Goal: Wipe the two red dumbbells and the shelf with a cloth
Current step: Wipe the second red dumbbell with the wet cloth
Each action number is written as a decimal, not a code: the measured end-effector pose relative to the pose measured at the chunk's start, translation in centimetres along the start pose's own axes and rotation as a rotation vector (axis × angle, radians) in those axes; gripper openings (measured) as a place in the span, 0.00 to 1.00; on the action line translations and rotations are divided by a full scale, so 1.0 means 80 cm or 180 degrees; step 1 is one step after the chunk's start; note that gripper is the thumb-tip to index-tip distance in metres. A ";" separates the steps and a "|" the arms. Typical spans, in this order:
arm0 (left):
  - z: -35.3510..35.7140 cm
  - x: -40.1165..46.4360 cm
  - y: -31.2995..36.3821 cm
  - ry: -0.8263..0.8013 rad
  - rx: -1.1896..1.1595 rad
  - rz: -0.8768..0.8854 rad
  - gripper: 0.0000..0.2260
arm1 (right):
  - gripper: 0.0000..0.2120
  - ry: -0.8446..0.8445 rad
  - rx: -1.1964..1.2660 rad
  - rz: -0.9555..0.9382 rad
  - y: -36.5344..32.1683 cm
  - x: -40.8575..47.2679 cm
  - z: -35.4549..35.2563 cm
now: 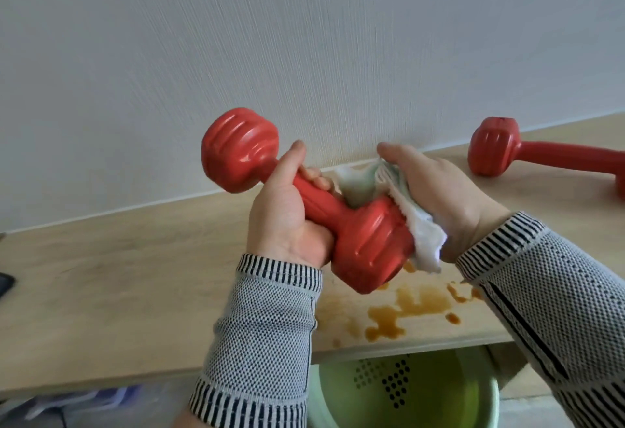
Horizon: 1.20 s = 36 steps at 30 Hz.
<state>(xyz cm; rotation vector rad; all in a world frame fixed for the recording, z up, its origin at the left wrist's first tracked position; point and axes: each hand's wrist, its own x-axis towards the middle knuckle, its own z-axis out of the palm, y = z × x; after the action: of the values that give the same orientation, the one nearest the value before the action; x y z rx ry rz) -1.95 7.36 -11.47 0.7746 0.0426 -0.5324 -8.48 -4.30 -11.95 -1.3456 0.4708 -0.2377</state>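
Head view: we gripped the dumbbell [306, 201] left-handed [287, 221], our right hand [439, 197] clutching the cloth [416, 224]; it might slip onto the spill [406, 312] below.

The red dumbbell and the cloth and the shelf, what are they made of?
The held dumbbell looks like glossy plastic or a vinyl coating: smooth, with bright highlights on its ribbed ends; what lies inside cannot be seen. The cloth looks like soft white fabric, fuzzy and crumpled. The shelf looks like pale wood or a wood-look laminate, matte with grain lines.
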 end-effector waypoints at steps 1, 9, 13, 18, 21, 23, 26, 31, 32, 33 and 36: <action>0.000 -0.001 0.001 -0.0038 -0.0128 -0.0073 0.15 | 0.19 -0.0148 0.0413 0.0315 -0.002 0.002 -0.001; -0.007 -0.003 0.011 0.0083 -0.1898 0.0063 0.18 | 0.24 -0.0772 0.1953 0.0908 0.014 -0.004 0.019; -0.011 0.000 0.016 0.0049 -0.1951 0.0383 0.15 | 0.21 -0.0826 0.1519 0.0887 0.023 0.000 0.023; -0.015 0.003 0.015 -0.0244 -0.1435 0.0860 0.11 | 0.28 -0.1374 0.1257 0.0923 0.024 -0.001 0.018; -0.019 0.006 0.014 -0.0292 -0.0880 0.1055 0.09 | 0.31 -0.1498 0.1396 0.1020 0.024 0.000 0.017; -0.022 0.007 0.011 -0.0409 -0.0575 0.1103 0.08 | 0.33 -0.1535 0.1395 0.1163 0.026 0.000 0.016; -0.026 0.007 0.014 -0.0755 -0.0184 0.1126 0.05 | 0.31 -0.1710 0.1519 0.1438 0.030 -0.005 0.015; -0.024 0.010 0.019 -0.0278 0.0594 0.1162 0.11 | 0.28 -0.1955 0.1893 0.1123 0.020 -0.011 0.012; -0.021 0.010 0.017 -0.0029 0.0923 0.1251 0.17 | 0.26 -0.1812 0.1979 0.0956 0.017 -0.011 0.011; -0.017 0.007 0.016 0.0084 0.1253 0.1279 0.20 | 0.25 -0.1688 0.2047 0.0775 0.012 -0.011 0.012; -0.011 0.004 0.013 -0.0118 0.1585 0.0970 0.19 | 0.23 -0.0995 0.1650 -0.0258 0.007 -0.012 0.017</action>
<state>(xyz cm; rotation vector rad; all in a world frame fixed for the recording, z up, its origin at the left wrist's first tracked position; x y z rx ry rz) -1.05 8.46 -11.50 1.2321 -0.2479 -0.2649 -8.79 -2.55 -12.14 -0.8712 0.0781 -0.1942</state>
